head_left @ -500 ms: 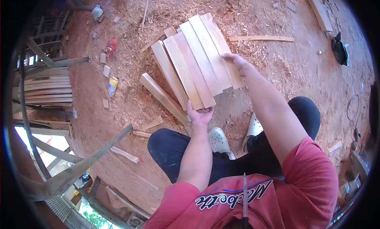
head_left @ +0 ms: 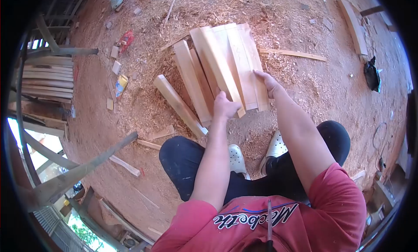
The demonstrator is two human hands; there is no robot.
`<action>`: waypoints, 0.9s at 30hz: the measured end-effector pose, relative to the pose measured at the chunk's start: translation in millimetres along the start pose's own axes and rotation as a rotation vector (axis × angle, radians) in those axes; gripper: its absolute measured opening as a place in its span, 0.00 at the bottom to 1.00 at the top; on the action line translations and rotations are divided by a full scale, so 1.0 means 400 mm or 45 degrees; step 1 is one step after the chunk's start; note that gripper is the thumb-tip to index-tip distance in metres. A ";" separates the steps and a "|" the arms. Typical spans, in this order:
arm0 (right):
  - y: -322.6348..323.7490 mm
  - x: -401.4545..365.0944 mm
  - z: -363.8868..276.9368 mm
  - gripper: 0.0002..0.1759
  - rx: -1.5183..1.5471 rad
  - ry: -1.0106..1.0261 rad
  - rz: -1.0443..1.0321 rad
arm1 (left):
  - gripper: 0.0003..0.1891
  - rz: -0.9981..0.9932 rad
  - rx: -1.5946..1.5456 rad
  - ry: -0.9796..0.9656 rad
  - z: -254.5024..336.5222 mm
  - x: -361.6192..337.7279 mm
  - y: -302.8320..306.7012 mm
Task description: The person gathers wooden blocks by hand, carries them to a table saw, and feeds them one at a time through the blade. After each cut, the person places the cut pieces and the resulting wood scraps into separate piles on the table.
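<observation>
Several pale wooden planks [head_left: 247, 71] lie side by side in a slanted bundle over the shavings. My left hand [head_left: 226, 106] is closed around the near end of a plank [head_left: 216, 60], which is tipped up on its edge. At the bundle's right side, my right hand [head_left: 267, 83] grips the outermost plank, with its thumb on top and the other fingers mostly hidden. Left of the tipped plank rests another plank [head_left: 191, 82], apart from those on the right. A thicker wooden piece [head_left: 179, 104] lies separately farther left.
Wood shavings cover the dirt floor [head_left: 313, 99]. A thin strip [head_left: 294, 54] lies to the right, with a beam [head_left: 353, 27] beyond it. Stacked slats [head_left: 48, 80] and a slanted wooden post [head_left: 87, 173] stand at left. A yellow packet [head_left: 121, 84] lies nearby.
My left hand has moved up from under the planks' near ends and turned one plank onto its edge. A gap has opened in the bundle. My right hand remains at the right side.
</observation>
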State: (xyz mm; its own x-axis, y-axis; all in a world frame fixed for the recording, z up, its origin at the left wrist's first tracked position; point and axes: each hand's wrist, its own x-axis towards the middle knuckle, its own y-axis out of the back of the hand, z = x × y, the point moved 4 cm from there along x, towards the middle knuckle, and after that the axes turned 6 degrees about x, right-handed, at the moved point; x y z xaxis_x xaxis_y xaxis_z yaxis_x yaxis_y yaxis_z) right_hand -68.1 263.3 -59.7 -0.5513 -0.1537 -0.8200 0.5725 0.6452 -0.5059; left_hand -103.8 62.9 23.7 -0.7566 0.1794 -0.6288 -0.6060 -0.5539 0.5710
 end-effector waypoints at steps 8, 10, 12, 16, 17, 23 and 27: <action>0.010 0.033 -0.025 0.43 0.200 0.120 0.051 | 0.38 0.178 -0.894 0.131 -0.047 0.096 -0.040; -0.036 0.024 -0.034 0.43 0.116 0.228 0.006 | 0.36 0.184 -0.814 0.168 -0.050 0.088 -0.025; -0.050 0.035 -0.025 0.43 0.134 -0.016 -0.052 | 0.33 0.012 -1.156 0.075 -0.052 0.085 -0.035; -0.086 0.044 -0.029 0.44 -0.110 0.049 -0.234 | 0.30 0.017 -1.060 0.010 -0.072 0.080 -0.043; -0.076 0.040 -0.022 0.43 -0.211 0.035 -0.201 | 0.31 -0.080 -1.085 0.047 -0.094 0.087 -0.058; -0.077 0.040 0.028 0.48 0.207 0.122 -0.222 | 0.40 -0.016 -1.609 0.123 -0.093 0.101 -0.106; -0.113 -0.026 -0.007 0.47 0.287 0.261 -0.229 | 0.44 -0.020 -1.322 -0.070 -0.052 0.095 -0.092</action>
State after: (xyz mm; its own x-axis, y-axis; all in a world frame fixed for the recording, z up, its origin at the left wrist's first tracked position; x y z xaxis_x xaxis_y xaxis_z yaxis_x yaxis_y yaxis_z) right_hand -89.8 238.0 -27.6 -0.7527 -0.0820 -0.6532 0.5622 0.4363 -0.7026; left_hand -105.3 73.0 -32.2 -0.7764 0.2147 -0.5925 -0.1252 -0.9740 -0.1889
